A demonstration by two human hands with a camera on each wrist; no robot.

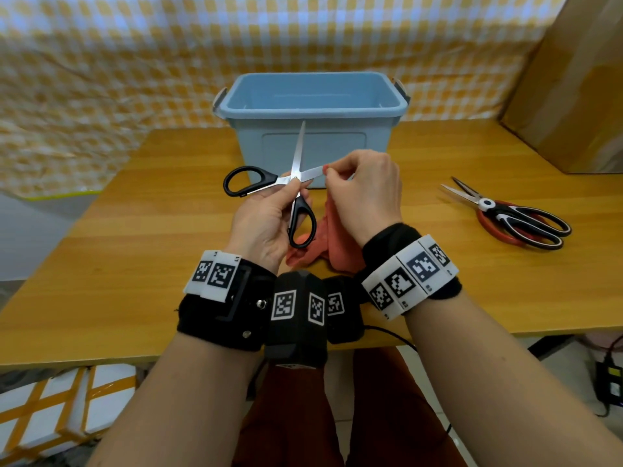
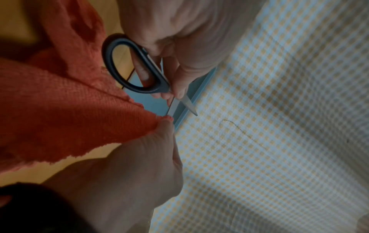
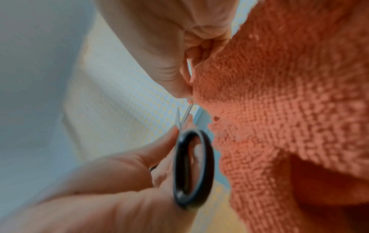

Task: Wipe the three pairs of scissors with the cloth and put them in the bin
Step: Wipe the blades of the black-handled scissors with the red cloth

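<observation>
My left hand (image 1: 296,187) holds a pair of black-handled scissors (image 1: 249,180) by the pivot, blades spread wide, above the wooden table (image 1: 135,247). My right hand (image 1: 327,172) pinches the orange cloth (image 1: 333,237) round the blade that points right; the rest of the cloth hangs down to the table. The other blade points up in front of the blue bin (image 1: 313,111), whose inside shows nothing. In the left wrist view the black handle (image 2: 119,66) sits beside the cloth (image 2: 60,110). The right wrist view shows the cloth (image 3: 279,110) and the handle loop (image 3: 193,170).
Two more pairs lie crossed on the table at the right: black-and-white-handled scissors (image 1: 526,224) on top of red-handled scissors (image 1: 488,227). A cardboard box (image 1: 573,79) stands at the back right. A yellow checked sheet hangs behind the table.
</observation>
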